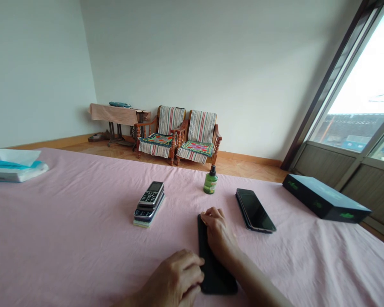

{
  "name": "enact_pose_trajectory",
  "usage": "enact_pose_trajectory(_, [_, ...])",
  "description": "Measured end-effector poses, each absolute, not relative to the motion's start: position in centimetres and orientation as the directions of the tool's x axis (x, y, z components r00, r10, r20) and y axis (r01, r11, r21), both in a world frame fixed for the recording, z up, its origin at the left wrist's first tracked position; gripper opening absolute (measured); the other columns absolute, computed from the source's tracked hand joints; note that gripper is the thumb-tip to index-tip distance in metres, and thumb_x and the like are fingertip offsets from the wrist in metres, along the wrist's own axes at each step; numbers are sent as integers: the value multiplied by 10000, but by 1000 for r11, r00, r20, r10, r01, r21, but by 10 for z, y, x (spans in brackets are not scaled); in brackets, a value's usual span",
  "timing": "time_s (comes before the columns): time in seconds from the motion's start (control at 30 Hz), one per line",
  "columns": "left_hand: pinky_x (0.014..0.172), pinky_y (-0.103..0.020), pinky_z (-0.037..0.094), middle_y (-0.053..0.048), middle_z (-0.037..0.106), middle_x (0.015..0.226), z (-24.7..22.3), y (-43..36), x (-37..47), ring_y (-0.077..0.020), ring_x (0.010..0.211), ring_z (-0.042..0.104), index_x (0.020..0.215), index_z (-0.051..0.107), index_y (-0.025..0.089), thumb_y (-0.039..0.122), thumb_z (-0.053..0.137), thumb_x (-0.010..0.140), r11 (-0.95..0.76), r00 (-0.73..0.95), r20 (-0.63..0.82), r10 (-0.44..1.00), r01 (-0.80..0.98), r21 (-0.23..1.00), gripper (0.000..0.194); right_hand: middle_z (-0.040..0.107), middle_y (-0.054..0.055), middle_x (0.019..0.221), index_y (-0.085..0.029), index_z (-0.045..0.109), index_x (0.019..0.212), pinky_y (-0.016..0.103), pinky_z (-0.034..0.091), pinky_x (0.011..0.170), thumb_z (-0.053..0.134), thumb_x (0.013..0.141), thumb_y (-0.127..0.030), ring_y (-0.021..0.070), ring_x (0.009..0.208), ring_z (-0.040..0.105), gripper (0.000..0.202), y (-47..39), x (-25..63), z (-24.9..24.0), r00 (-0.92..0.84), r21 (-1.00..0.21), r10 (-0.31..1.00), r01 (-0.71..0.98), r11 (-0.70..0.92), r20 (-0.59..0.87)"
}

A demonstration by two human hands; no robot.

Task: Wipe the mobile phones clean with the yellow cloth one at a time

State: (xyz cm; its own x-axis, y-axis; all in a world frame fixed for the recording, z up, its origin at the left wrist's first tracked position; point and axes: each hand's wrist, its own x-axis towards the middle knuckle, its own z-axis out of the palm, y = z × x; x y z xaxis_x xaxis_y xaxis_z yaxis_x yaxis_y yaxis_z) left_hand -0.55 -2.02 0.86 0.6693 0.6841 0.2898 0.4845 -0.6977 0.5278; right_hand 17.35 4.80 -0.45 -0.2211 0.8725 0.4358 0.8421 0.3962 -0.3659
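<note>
A black smartphone lies flat on the pink cloth in front of me. My left hand holds its left edge with bent fingertips. Over its far end is my right hand, fingers curled together and pressed down on the surface. Whatever is pinched under those fingers is mostly hidden; only a small pale bit shows by the fingertips. To the left sits a stack of phones, with a silver-and-black keypad phone on top. On the right, a dark smartphone rests on another flat device.
A green bottle with a black cap stands beyond my right hand. At the right is a black box; at the far left, a tissue pack. The pink cloth is wrinkled. Two wooden chairs stand by the wall.
</note>
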Motion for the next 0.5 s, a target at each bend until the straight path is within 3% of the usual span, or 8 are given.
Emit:
enact_pose_trajectory(0.1, [947,-232,465,-23,646,1120,10,-21,-5,-174,1021,616,991,680,234,-29,623,731,-690,652,300,696,493,530,374,596,66,940,-195,678,835,275,420,759,392,802,56,195,873,502,382,48,168,-5,-283,-372,853,807,459,438])
enact_pose_trajectory(0.27, [947,-232,465,-22,648,1113,10,-21,-6,-180,1019,616,981,679,227,-11,634,728,-696,649,320,690,472,542,350,594,96,902,-174,694,820,295,418,739,399,753,77,217,854,504,394,52,175,-6,-170,-378,889,859,344,425])
enact_pose_trajectory(0.5, [942,-231,460,-25,644,1118,9,-24,-7,-174,1012,612,975,671,225,-16,606,744,-719,655,349,670,456,524,340,608,60,986,-207,690,914,289,428,782,381,781,61,188,905,509,431,47,180,0,-306,-446,857,752,485,415])
